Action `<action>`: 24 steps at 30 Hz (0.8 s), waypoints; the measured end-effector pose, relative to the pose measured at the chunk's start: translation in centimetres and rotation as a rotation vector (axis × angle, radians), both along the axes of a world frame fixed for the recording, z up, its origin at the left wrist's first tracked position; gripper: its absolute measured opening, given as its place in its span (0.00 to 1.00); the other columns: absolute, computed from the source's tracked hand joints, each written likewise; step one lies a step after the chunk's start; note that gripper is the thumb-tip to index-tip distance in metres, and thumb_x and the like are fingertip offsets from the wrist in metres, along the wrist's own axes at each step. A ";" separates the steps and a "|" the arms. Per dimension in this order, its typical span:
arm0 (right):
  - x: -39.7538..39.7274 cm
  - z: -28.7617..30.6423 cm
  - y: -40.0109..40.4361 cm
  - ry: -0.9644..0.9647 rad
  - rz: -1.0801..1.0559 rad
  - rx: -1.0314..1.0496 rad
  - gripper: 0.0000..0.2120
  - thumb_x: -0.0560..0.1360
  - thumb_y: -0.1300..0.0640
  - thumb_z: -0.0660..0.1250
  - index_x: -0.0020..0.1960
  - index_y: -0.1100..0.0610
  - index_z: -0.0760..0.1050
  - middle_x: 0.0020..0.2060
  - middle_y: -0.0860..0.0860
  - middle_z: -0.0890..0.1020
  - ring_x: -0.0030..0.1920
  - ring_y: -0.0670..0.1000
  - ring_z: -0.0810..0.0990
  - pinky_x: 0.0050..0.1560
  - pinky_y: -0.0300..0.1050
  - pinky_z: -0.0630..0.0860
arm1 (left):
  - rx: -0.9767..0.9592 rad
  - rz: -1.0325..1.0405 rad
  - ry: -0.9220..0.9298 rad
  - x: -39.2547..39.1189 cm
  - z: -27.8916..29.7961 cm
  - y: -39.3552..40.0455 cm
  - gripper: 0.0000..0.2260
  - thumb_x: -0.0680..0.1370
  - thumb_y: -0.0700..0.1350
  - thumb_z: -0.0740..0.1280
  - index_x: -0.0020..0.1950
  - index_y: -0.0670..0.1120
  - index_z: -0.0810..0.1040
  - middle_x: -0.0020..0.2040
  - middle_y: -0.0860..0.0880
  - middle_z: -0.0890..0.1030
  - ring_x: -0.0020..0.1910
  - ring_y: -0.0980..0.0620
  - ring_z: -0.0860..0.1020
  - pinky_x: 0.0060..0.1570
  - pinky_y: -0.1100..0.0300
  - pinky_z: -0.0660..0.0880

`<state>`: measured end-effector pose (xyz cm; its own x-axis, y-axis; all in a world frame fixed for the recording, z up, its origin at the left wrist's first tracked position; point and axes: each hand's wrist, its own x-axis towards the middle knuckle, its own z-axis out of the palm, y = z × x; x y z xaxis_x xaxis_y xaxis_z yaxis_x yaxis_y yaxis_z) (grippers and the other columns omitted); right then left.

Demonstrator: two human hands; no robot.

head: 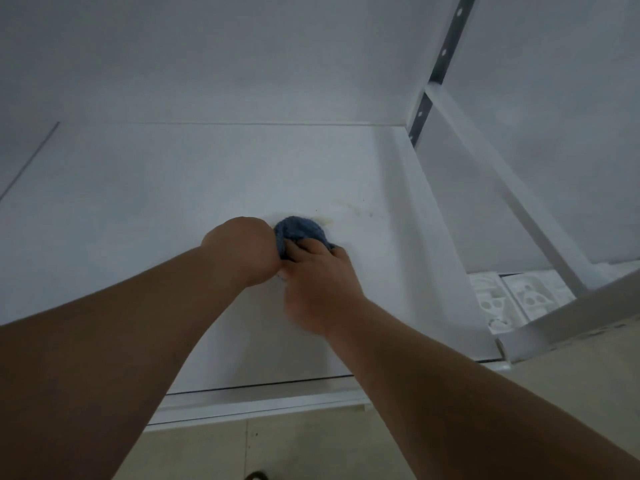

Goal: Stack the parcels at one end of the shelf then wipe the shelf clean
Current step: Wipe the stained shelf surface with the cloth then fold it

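Hands meet mid-shelf: left hand (239, 251) and right hand (317, 282) both clutch a bunched blue cloth (300, 230) on the white shelf (138, 188), beside a yellowish stain (341, 213). White molded trays (509, 299) sit near right, behind a slanting frame bar (512, 188).

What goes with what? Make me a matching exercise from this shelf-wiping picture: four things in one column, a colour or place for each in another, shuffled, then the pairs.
Things:
1. cloth
2. stain
3. shelf
4. upright post

Colour or place:
A. white surface under both hands
B. blue, bunched in both hands
C. dark with holes, upper right
D. yellowish, just beyond the cloth

Pairs: 1-B, 2-D, 3-A, 4-C
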<state>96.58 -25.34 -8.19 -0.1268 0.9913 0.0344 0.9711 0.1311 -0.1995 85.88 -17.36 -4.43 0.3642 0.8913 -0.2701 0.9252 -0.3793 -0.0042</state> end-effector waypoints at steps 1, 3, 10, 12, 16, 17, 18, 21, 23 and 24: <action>0.6 0.1 0.8 -0.015 -0.012 -0.023 0.24 0.76 0.53 0.60 0.72 0.44 0.68 0.71 0.42 0.69 0.72 0.51 0.62 0.69 0.55 0.61 | 0.012 -0.015 0.004 -0.1 0.0 0.2 0.10 0.77 0.41 0.59 0.37 0.44 0.74 0.35 0.50 0.72 0.37 0.51 0.73 0.43 0.58 0.71; 2.4 0.3 1.7 -0.035 -0.098 -0.066 0.24 0.77 0.51 0.59 0.73 0.41 0.65 0.73 0.42 0.65 0.75 0.51 0.59 0.70 0.56 0.60 | 0.029 -0.044 -0.002 -0.1 0.1 0.3 0.09 0.77 0.42 0.59 0.48 0.44 0.80 0.45 0.48 0.79 0.47 0.49 0.77 0.50 0.57 0.74; 2.5 1.0 -0.3 -0.028 -0.291 -0.019 0.24 0.71 0.59 0.60 0.67 0.49 0.74 0.61 0.49 0.75 0.66 0.57 0.67 0.62 0.54 0.65 | 0.052 -0.061 -0.103 -0.5 -1.0 0.2 0.09 0.74 0.41 0.61 0.49 0.43 0.80 0.52 0.46 0.80 0.51 0.47 0.79 0.53 0.55 0.77; 0.9 0.3 -1.0 -0.012 -0.172 0.063 0.22 0.68 0.59 0.61 0.61 0.51 0.79 0.54 0.48 0.79 0.61 0.57 0.72 0.58 0.53 0.66 | 0.056 -0.081 -0.099 -0.8 -1.3 0.4 0.09 0.75 0.42 0.61 0.49 0.43 0.80 0.51 0.46 0.80 0.50 0.48 0.79 0.52 0.55 0.76; -0.5 0.3 1.3 0.009 -0.064 -0.004 0.20 0.74 0.56 0.61 0.64 0.45 0.76 0.61 0.43 0.75 0.67 0.52 0.67 0.65 0.51 0.61 | 0.017 -0.040 -0.061 -0.8 -0.8 1.0 0.13 0.75 0.41 0.60 0.31 0.46 0.68 0.32 0.50 0.72 0.30 0.55 0.69 0.37 0.59 0.67; -0.3 0.5 2.1 0.009 -0.058 -0.012 0.20 0.75 0.55 0.60 0.65 0.44 0.75 0.64 0.42 0.74 0.70 0.51 0.64 0.67 0.52 0.59 | 0.036 -0.037 -0.058 -0.7 -0.7 1.2 0.14 0.76 0.42 0.60 0.30 0.46 0.67 0.30 0.50 0.70 0.29 0.55 0.67 0.36 0.59 0.66; 0.0 0.6 2.9 0.000 -0.052 -0.015 0.20 0.76 0.54 0.59 0.67 0.42 0.74 0.67 0.41 0.71 0.72 0.51 0.62 0.69 0.53 0.58 | 0.065 -0.049 -0.045 -0.7 -0.7 1.4 0.14 0.77 0.42 0.60 0.31 0.45 0.68 0.31 0.50 0.70 0.30 0.55 0.68 0.37 0.59 0.66; 2.2 0.5 4.3 -0.023 -0.099 -0.039 0.23 0.78 0.51 0.57 0.71 0.38 0.66 0.74 0.41 0.64 0.75 0.50 0.58 0.72 0.55 0.58 | 0.112 -0.096 0.008 -0.4 -0.8 1.8 0.10 0.79 0.45 0.59 0.40 0.44 0.75 0.37 0.50 0.73 0.43 0.49 0.75 0.45 0.58 0.70; 4.1 0.6 4.3 -0.010 -0.201 -0.045 0.24 0.79 0.52 0.56 0.74 0.38 0.62 0.75 0.42 0.62 0.76 0.51 0.57 0.72 0.54 0.56 | 0.129 -0.089 -0.009 -0.2 -0.8 1.9 0.12 0.78 0.47 0.60 0.35 0.47 0.71 0.36 0.52 0.70 0.43 0.49 0.73 0.45 0.58 0.70; 4.8 0.6 4.2 -0.004 -0.254 -0.050 0.25 0.79 0.53 0.56 0.74 0.38 0.61 0.75 0.42 0.61 0.76 0.51 0.56 0.72 0.54 0.56 | 0.133 -0.075 -0.017 -0.1 -0.8 2.0 0.14 0.77 0.47 0.60 0.32 0.48 0.68 0.34 0.52 0.68 0.41 0.50 0.72 0.43 0.59 0.69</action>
<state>101.40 -21.16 -7.57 0.1264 0.9919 -0.0152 0.9725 -0.1269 -0.1953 85.80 -15.40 -5.23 0.4348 0.8888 -0.1448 0.8946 -0.4447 -0.0431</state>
